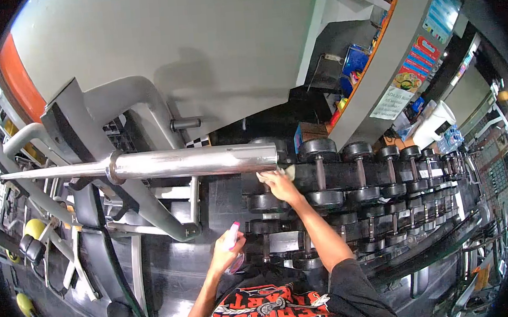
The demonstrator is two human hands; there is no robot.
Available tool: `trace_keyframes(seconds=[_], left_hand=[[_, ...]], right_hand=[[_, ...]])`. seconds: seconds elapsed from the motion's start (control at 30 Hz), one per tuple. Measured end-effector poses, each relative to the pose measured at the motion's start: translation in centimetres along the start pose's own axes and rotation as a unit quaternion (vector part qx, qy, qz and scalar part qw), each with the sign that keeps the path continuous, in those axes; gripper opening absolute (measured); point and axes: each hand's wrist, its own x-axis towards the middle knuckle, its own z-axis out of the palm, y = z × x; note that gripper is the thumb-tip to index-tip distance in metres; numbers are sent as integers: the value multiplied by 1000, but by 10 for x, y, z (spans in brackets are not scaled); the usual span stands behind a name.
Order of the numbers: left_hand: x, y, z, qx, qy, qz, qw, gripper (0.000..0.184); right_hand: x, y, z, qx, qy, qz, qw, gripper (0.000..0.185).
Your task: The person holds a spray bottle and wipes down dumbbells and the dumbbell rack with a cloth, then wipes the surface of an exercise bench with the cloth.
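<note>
As the left hand (228, 251) curls closed around a pink-topped spray bottle (232, 236), the right hand (281, 188), partly curled, holds a pale cloth (291, 172) beside the steel bar (195, 161) near racked dumbbells (321, 174), apparently wiping, which calls for steady contact next.
</note>
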Motion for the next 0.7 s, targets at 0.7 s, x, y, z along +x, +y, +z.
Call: trace_keyframes(seconds=[0.7], left_hand=[[1, -11, -1, -25, 17, -6, 1000, 15]], right_hand=[[15, -24, -28, 278, -41, 101, 954, 19]])
